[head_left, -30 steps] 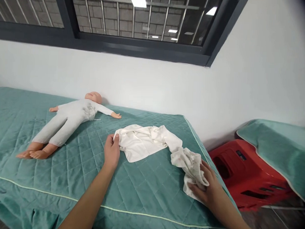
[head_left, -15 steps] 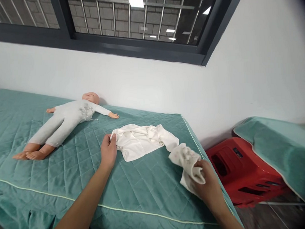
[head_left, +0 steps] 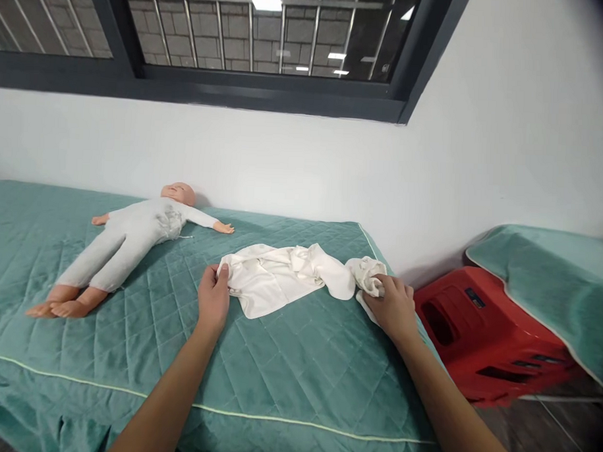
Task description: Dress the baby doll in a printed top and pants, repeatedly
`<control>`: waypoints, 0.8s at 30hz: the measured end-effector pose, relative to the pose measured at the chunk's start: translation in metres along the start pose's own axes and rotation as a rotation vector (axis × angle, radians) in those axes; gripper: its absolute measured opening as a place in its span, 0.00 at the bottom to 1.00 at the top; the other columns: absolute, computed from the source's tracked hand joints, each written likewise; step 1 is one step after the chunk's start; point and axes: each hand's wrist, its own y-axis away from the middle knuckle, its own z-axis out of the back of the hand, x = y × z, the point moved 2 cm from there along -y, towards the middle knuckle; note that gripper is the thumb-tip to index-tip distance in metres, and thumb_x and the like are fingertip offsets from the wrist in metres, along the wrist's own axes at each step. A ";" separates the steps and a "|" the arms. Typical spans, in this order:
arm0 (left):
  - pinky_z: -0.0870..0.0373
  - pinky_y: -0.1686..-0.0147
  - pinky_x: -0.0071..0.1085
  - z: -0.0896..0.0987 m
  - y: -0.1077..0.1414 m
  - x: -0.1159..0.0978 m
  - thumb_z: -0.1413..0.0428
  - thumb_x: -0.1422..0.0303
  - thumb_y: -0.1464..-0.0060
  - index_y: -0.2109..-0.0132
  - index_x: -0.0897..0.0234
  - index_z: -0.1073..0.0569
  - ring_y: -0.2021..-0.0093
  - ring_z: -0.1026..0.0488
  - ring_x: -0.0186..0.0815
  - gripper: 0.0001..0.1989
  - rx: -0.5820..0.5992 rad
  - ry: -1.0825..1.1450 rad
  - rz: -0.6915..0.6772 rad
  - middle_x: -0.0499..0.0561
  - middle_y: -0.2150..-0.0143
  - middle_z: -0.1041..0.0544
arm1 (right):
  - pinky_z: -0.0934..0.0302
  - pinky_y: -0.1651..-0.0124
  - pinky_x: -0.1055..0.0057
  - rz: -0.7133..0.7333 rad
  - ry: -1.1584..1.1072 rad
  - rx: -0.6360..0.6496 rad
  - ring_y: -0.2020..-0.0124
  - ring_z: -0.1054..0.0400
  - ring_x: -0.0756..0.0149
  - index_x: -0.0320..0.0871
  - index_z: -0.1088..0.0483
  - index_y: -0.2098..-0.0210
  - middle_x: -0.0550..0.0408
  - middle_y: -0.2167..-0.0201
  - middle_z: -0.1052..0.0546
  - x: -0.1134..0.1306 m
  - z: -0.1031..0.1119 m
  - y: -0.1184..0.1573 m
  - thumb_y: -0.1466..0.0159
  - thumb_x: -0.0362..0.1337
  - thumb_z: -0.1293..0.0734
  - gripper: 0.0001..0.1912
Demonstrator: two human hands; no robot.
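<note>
A white baby garment (head_left: 274, 278) lies loosely spread on the green quilted bed cover (head_left: 287, 364). My left hand (head_left: 214, 295) pinches its left edge between thumb and fingers. At the garment's right end, my right hand (head_left: 392, 305) grips a crumpled off-white cloth (head_left: 368, 273) with a faint pattern, down at the cover. Whether this cloth touches the garment's sleeve-like end is hard to tell. To the left, a baby doll (head_left: 128, 236) in pale grey-white clothing lies on its back, one arm stretched toward the garment.
A white wall (head_left: 284, 159) and a dark-framed window (head_left: 266, 96) with bars stand behind the bed. Right of the bed edge is a red plastic stool-like object (head_left: 490, 338), partly under another green cover (head_left: 552, 274). Dark floor shows at the lower right.
My right hand has moved away from me and slightly left, bringing the crumpled cloth down by the garment's right end. My left hand keeps its hold on the left edge.
</note>
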 end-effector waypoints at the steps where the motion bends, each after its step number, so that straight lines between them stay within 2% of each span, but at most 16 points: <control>1: 0.38 0.66 0.30 0.000 0.000 -0.001 0.46 0.51 0.41 0.65 0.61 0.29 0.68 0.34 0.34 0.18 -0.003 -0.003 -0.003 0.46 0.70 0.30 | 0.39 0.46 0.43 -0.007 0.003 -0.032 0.44 0.38 0.39 0.47 0.30 0.48 0.41 0.45 0.30 0.000 -0.001 0.002 0.42 0.46 0.32 0.23; 3: 0.38 0.65 0.30 0.000 0.001 -0.002 0.46 0.52 0.41 0.65 0.61 0.29 0.68 0.34 0.34 0.17 -0.011 -0.007 -0.003 0.46 0.70 0.30 | 0.42 0.42 0.43 -0.020 -0.073 -0.070 0.40 0.39 0.40 0.46 0.35 0.41 0.40 0.40 0.33 -0.003 -0.002 0.004 0.44 0.46 0.30 0.32; 6: 0.37 0.65 0.30 0.000 0.001 -0.003 0.46 0.52 0.41 0.66 0.61 0.29 0.67 0.34 0.35 0.16 -0.011 0.001 -0.008 0.47 0.69 0.29 | 0.41 0.39 0.47 -0.018 -0.259 -0.014 0.41 0.36 0.43 0.38 0.42 0.37 0.35 0.39 0.33 -0.008 -0.001 0.002 0.46 0.47 0.28 0.42; 8: 0.37 0.64 0.30 0.000 0.000 -0.003 0.46 0.52 0.41 0.65 0.61 0.29 0.66 0.33 0.35 0.17 -0.006 0.007 -0.011 0.47 0.69 0.28 | 0.43 0.38 0.48 0.009 -0.320 0.028 0.39 0.37 0.43 0.37 0.42 0.37 0.33 0.39 0.33 -0.008 0.001 0.003 0.44 0.48 0.30 0.40; 11: 0.37 0.64 0.31 0.001 -0.001 -0.002 0.46 0.53 0.41 0.65 0.62 0.29 0.67 0.33 0.35 0.16 0.002 0.015 -0.021 0.47 0.69 0.29 | 0.47 0.35 0.47 0.039 -0.389 0.040 0.37 0.39 0.43 0.41 0.40 0.39 0.35 0.38 0.34 -0.003 0.006 0.007 0.43 0.46 0.30 0.36; 15: 0.37 0.66 0.30 0.003 -0.003 0.002 0.47 0.53 0.41 0.66 0.62 0.29 0.69 0.34 0.35 0.16 0.038 0.039 -0.050 0.47 0.71 0.31 | 0.44 0.36 0.50 -0.072 -0.494 0.124 0.38 0.37 0.46 0.47 0.43 0.36 0.40 0.38 0.34 -0.009 0.013 0.016 0.45 0.44 0.29 0.39; 17: 0.34 0.63 0.32 0.006 -0.007 0.005 0.46 0.55 0.41 0.62 0.61 0.29 0.65 0.31 0.36 0.14 -0.013 0.031 -0.058 0.49 0.66 0.28 | 0.43 0.37 0.50 -0.155 -0.543 0.189 0.39 0.37 0.47 0.47 0.48 0.34 0.41 0.37 0.37 -0.021 0.016 0.020 0.47 0.42 0.30 0.43; 19: 0.32 0.56 0.36 0.007 -0.014 0.004 0.44 0.58 0.43 0.56 0.62 0.29 0.56 0.29 0.41 0.14 -0.097 -0.047 -0.146 0.55 0.56 0.27 | 0.40 0.39 0.49 -0.245 -0.584 0.201 0.39 0.37 0.46 0.45 0.49 0.34 0.40 0.36 0.38 -0.033 0.023 0.024 0.49 0.40 0.32 0.45; 21: 0.34 0.47 0.42 0.004 -0.022 -0.002 0.43 0.61 0.44 0.51 0.62 0.30 0.46 0.32 0.45 0.16 -0.107 -0.187 -0.327 0.59 0.48 0.29 | 0.39 0.40 0.48 -0.278 -0.570 0.152 0.37 0.38 0.45 0.44 0.46 0.35 0.40 0.36 0.38 -0.037 0.032 0.025 0.48 0.39 0.33 0.42; 22: 0.36 0.44 0.44 -0.001 -0.027 -0.007 0.43 0.63 0.45 0.49 0.62 0.29 0.43 0.34 0.47 0.16 -0.062 -0.271 -0.425 0.60 0.46 0.30 | 0.39 0.39 0.48 -0.250 -0.533 0.102 0.36 0.40 0.45 0.44 0.44 0.36 0.40 0.37 0.38 -0.033 0.038 0.024 0.47 0.38 0.34 0.39; 24: 0.39 0.40 0.49 -0.014 -0.035 -0.019 0.43 0.66 0.45 0.50 0.61 0.28 0.39 0.37 0.51 0.15 0.094 -0.450 -0.574 0.61 0.45 0.29 | 0.43 0.36 0.46 -0.105 -0.439 -0.007 0.35 0.43 0.46 0.43 0.40 0.39 0.40 0.37 0.38 -0.011 0.048 0.020 0.44 0.38 0.36 0.33</control>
